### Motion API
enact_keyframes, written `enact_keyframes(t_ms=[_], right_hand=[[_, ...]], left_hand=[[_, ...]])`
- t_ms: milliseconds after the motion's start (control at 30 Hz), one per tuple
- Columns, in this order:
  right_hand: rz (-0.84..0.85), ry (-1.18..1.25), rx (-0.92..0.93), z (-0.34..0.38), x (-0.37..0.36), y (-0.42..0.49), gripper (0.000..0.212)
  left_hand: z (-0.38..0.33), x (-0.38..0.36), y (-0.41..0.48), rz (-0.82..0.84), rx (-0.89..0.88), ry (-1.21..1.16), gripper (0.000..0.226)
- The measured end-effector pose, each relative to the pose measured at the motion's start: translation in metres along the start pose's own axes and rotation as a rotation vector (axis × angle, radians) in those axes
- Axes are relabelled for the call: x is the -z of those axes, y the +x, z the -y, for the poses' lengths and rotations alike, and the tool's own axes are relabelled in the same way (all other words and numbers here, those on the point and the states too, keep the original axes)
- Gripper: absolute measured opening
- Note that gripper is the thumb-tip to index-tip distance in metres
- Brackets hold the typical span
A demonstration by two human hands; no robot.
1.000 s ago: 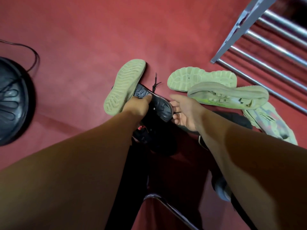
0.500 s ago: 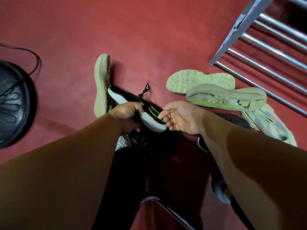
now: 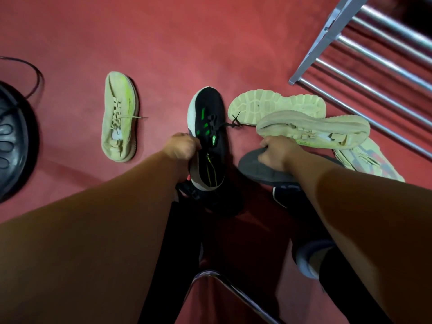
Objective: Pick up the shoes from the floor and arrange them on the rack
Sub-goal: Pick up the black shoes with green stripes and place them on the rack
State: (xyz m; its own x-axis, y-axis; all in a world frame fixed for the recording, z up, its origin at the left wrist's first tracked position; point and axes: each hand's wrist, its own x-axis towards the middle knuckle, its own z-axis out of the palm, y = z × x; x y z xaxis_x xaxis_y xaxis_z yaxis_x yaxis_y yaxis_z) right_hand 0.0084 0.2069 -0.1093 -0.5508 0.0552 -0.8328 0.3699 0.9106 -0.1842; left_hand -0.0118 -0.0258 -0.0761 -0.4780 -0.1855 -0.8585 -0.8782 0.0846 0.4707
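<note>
My left hand [image 3: 181, 146] grips the collar of a black sneaker with green marks [image 3: 208, 122], held upright with its toe pointing away. My right hand [image 3: 277, 152] grips the edge of a dark grey shoe [image 3: 254, 169] turned sole up, low over the floor. A beige sneaker [image 3: 120, 115] lies upright on the red floor to the left. Right of the black sneaker, a beige shoe lies sole up [image 3: 275, 106], with another beige sneaker [image 3: 313, 129] on its side over it. The metal rack [image 3: 364, 59] stands at the upper right.
A multicoloured pale sneaker [image 3: 367, 160] lies at the right, below the rack's bars. A black round fan base [image 3: 11, 141] with a cable sits at the left edge. A chrome chair leg [image 3: 224, 286] curves across the bottom, between my dark trouser legs.
My left hand has turned the black sneaker upright and let the beige sneaker roll onto its sole at the left. My right hand moved right and took hold of the dark grey shoe.
</note>
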Motion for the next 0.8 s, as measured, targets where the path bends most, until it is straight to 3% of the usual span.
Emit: enact_keyframes(t_ms=[167,333,400,500,567,633,733,800], right_hand=[[0.136,-0.175,-0.011,-0.009,-0.001,-0.008,0.116],[0.215,-0.354,0.019,-0.009,-0.011,-0.019,0.147],[0.167,-0.394,0.035,-0.017,-0.023,-0.022,0.140],[0.023,-0.390,0.098,-0.028,-0.027,-0.022,0.114],[0.087,-0.267,0.137,-0.028,-0.014,-0.022,0.106],[0.165,0.035,0.138,-0.025,0.004,-0.023,0.091],[0.214,0.589,0.122,-0.019,0.026,-0.023,0.045],[0.302,1.041,0.064,-0.016,0.034,-0.023,0.048]], left_hand=[[-0.008,-0.006,0.003,-0.091,-0.001,-0.195,0.016],[-0.006,-0.010,0.001,-0.126,0.135,0.004,0.012],[-0.004,-0.011,-0.001,-0.146,0.146,0.126,0.010],[-0.002,-0.013,-0.001,-0.136,0.127,0.200,0.012],[-0.003,-0.019,-0.004,-0.075,0.114,0.201,0.008],[-0.003,-0.026,-0.006,-0.010,0.106,0.183,0.012],[-0.004,-0.033,-0.007,0.096,0.107,0.148,0.027],[-0.006,-0.035,-0.009,0.168,0.119,0.114,0.043]])
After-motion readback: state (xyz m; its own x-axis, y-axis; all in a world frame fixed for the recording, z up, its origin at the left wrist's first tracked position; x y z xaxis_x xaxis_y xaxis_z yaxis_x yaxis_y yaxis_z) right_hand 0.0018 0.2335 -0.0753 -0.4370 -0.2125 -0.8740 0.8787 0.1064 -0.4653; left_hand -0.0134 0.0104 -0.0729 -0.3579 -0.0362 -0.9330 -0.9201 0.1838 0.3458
